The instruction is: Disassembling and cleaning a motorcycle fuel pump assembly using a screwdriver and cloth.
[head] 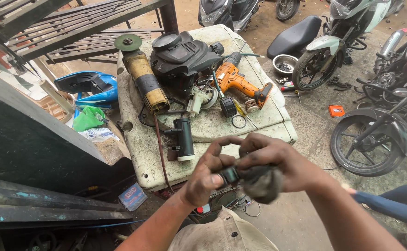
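Note:
My left hand (pixel 206 176) pinches a small dark metal part (pixel 230 175) between thumb and fingers. My right hand (pixel 278 160) presses a grimy grey rag (pixel 261 184) against that part. Both hands hover over the near edge of a dirty white lid-like work surface (pixel 259 126). On it lie an orange power drill (pixel 236 80), a black cylindrical motor part (pixel 183 138), a black housing (pixel 181 56), an angle grinder (pixel 145 79) with a green disc, and a black rubber ring (pixel 239 121).
Motorcycles stand at right (pixel 380 135) and top right (pixel 333 46). A loose black seat (pixel 294 35) and a metal bowl (pixel 284 64) lie on the ground. A metal rack (pixel 73 28) stands at back left, blue plastic panels (pixel 89 86) beside it. Another person's blue-clad leg (pixel 394 204) is at right.

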